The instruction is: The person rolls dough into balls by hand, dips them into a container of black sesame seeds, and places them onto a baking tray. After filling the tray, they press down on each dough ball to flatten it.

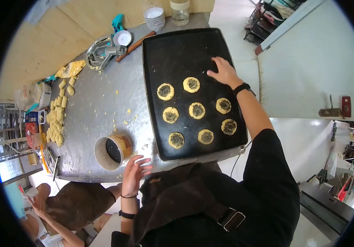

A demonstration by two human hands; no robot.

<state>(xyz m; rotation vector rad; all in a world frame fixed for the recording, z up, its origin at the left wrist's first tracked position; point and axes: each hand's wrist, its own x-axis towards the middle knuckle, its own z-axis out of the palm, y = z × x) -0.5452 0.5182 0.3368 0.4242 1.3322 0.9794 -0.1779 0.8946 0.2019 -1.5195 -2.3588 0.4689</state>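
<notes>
A large black rectangular baking tray [177,53] is laid on the right part of a steel tabletop [103,99] strewn with crumbs. Eight round filled dough discs [196,110] are set out on its near half. The right hand [225,72] is spread flat on the tray's far right area, grasping nothing. The left hand [135,173] is held loose and empty at the near tabletop edge, beside a round tin [112,152]. Yellow dough pieces [57,119] are lined along the left. A pale floor [308,70] is seen to the right.

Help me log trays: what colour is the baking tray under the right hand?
Black baking tray, clearest in the head view.
</notes>
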